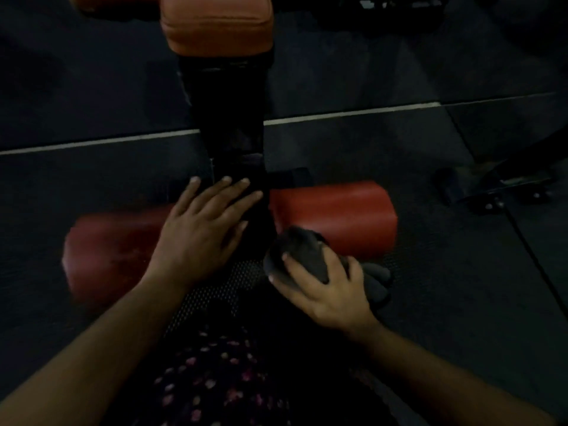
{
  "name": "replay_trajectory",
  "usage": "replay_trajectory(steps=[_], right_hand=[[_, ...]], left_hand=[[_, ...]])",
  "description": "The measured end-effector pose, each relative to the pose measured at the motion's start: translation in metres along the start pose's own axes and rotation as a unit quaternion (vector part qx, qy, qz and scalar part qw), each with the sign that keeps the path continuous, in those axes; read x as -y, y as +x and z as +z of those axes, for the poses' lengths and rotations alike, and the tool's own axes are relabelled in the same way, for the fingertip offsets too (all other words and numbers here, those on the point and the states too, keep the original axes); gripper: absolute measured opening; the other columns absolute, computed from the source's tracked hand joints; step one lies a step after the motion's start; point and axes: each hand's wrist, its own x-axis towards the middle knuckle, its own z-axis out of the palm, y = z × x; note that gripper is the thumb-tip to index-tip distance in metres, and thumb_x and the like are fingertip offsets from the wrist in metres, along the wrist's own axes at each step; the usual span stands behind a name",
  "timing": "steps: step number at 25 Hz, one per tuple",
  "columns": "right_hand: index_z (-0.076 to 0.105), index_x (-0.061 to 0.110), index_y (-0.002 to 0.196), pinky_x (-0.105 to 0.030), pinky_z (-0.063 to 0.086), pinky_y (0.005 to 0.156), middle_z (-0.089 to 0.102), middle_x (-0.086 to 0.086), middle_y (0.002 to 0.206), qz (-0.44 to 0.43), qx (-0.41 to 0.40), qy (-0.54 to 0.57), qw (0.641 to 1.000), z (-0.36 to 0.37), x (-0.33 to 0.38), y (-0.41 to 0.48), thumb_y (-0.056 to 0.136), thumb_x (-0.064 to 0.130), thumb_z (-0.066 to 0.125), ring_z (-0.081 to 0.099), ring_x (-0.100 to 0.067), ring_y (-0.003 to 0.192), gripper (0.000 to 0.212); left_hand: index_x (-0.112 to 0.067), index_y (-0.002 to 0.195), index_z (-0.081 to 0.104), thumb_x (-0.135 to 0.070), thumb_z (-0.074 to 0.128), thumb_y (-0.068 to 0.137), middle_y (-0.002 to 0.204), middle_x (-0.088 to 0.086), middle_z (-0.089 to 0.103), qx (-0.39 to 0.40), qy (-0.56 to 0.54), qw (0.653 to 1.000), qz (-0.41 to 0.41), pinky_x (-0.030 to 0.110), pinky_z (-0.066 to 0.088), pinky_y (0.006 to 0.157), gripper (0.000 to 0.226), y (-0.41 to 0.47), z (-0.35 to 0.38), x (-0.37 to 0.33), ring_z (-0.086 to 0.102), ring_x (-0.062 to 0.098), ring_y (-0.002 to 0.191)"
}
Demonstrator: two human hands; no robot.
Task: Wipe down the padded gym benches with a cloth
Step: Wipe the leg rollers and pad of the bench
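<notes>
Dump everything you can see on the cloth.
The cloth is dark grey, soft-looking fabric, bunched into a wad. The right hand grips it from above, fingers curled over it. A loose end sticks out past the hand on the right. The wad sits at the near edge of the right red roller pad, seemingly touching it. Dim light hides any weave or dampness.

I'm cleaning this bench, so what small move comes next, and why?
Probably slide the cloth up onto the right red roller pad: the right hand grips it bunched at that pad's near edge, while the left hand rests flat against the black post.
</notes>
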Motion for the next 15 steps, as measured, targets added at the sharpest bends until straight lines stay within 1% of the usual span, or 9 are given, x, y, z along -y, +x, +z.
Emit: replay_trajectory(steps=[1, 2, 3, 5, 7, 9, 11, 13, 15], right_hand=[[0.059, 0.034, 0.128, -0.049, 0.04, 0.079, 0.048, 0.002, 0.14, -0.056, 0.02, -0.011, 0.998, -0.003, -0.004, 0.01, 0.095, 0.032, 0.046, 0.048, -0.042, 0.113, 0.035], [0.062, 0.034, 0.125, -0.049, 0.038, 0.079, 0.05, 0.002, 0.14, -0.071, 0.038, -0.01, 0.997, -0.007, -0.006, 0.024, 0.093, 0.031, 0.046, 0.046, -0.042, 0.114, 0.035], [0.065, 0.035, 0.12, -0.048, 0.037, 0.077, 0.052, 0.002, 0.138, -0.044, 0.053, 0.001, 0.998, -0.011, -0.005, 0.042, 0.09, 0.032, 0.046, 0.045, -0.041, 0.113, 0.036], [0.069, 0.039, 0.111, -0.046, 0.038, 0.071, 0.056, 0.001, 0.135, 0.068, 0.074, 0.021, 0.995, -0.017, -0.001, 0.076, 0.084, 0.03, 0.046, 0.044, -0.04, 0.107, 0.036], [0.069, 0.041, 0.111, -0.047, 0.04, 0.071, 0.057, -0.001, 0.134, 0.173, 0.099, 0.038, 0.979, -0.017, 0.004, 0.111, 0.081, 0.024, 0.058, 0.047, -0.042, 0.101, 0.037], [0.062, 0.047, 0.121, -0.051, 0.041, 0.079, 0.05, 0.001, 0.14, 0.233, 0.132, 0.101, 0.958, -0.016, 0.001, 0.142, 0.079, 0.02, 0.069, 0.047, -0.042, 0.107, 0.051], [0.05, 0.052, 0.132, -0.052, 0.04, 0.091, 0.038, 0.006, 0.148, 0.238, 0.161, 0.186, 0.94, -0.014, -0.002, 0.17, 0.084, 0.02, 0.066, 0.043, -0.038, 0.119, 0.06], [0.042, 0.053, 0.138, -0.05, 0.039, 0.099, 0.033, 0.009, 0.15, 0.199, 0.181, 0.236, 0.934, -0.008, 0.0, 0.193, 0.086, 0.02, 0.062, 0.041, -0.035, 0.124, 0.064], [0.031, 0.054, 0.143, -0.048, 0.037, 0.102, 0.03, 0.01, 0.152, 0.122, 0.245, 0.24, 0.931, -0.001, 0.012, 0.209, 0.088, 0.023, 0.059, 0.04, -0.033, 0.127, 0.07]], left_hand=[[-0.023, 0.146, 0.045, -0.033, 0.041, 0.096, 0.15, 0.004, 0.046, -0.061, -0.017, 0.995, -0.079, 0.044, 0.012, 0.12, 0.05, -0.019, -0.01, 0.008, 0.04, 0.025, 0.14], [-0.02, 0.146, 0.044, -0.031, 0.042, 0.097, 0.151, 0.006, 0.045, -0.116, -0.029, 0.979, -0.162, 0.043, 0.008, 0.121, 0.05, -0.039, -0.017, 0.018, 0.037, 0.026, 0.141], [-0.016, 0.146, 0.043, -0.03, 0.043, 0.097, 0.151, 0.009, 0.043, -0.162, -0.03, 0.956, -0.242, 0.041, 0.005, 0.122, 0.05, -0.06, -0.021, 0.03, 0.033, 0.027, 0.143], [-0.01, 0.146, 0.039, -0.029, 0.04, 0.099, 0.151, 0.013, 0.041, -0.211, -0.028, 0.903, -0.373, 0.043, 0.002, 0.121, 0.051, -0.099, -0.017, 0.047, 0.028, 0.03, 0.145], [-0.009, 0.148, 0.037, -0.035, 0.034, 0.1, 0.151, 0.016, 0.04, -0.186, -0.037, 0.87, -0.454, 0.053, 0.007, 0.12, 0.054, -0.125, -0.003, 0.058, 0.026, 0.033, 0.145], [-0.011, 0.15, 0.034, -0.042, 0.029, 0.101, 0.15, 0.018, 0.041, -0.177, -0.084, 0.869, -0.455, 0.055, 0.021, 0.116, 0.058, -0.136, 0.016, 0.06, 0.03, 0.034, 0.14], [-0.013, 0.149, 0.033, -0.05, 0.025, 0.103, 0.148, 0.018, 0.043, -0.226, -0.149, 0.865, -0.421, 0.035, 0.031, 0.112, 0.059, -0.136, 0.029, 0.062, 0.037, 0.027, 0.135], [-0.008, 0.143, 0.041, -0.049, 0.024, 0.104, 0.144, 0.021, 0.046, -0.283, -0.155, 0.863, -0.388, 0.014, 0.029, 0.109, 0.058, -0.133, 0.039, 0.066, 0.038, 0.012, 0.138], [-0.004, 0.139, 0.046, -0.045, 0.025, 0.105, 0.142, 0.023, 0.048, -0.316, -0.145, 0.86, -0.373, 0.008, 0.029, 0.107, 0.058, -0.135, 0.045, 0.072, 0.032, -0.002, 0.139]])
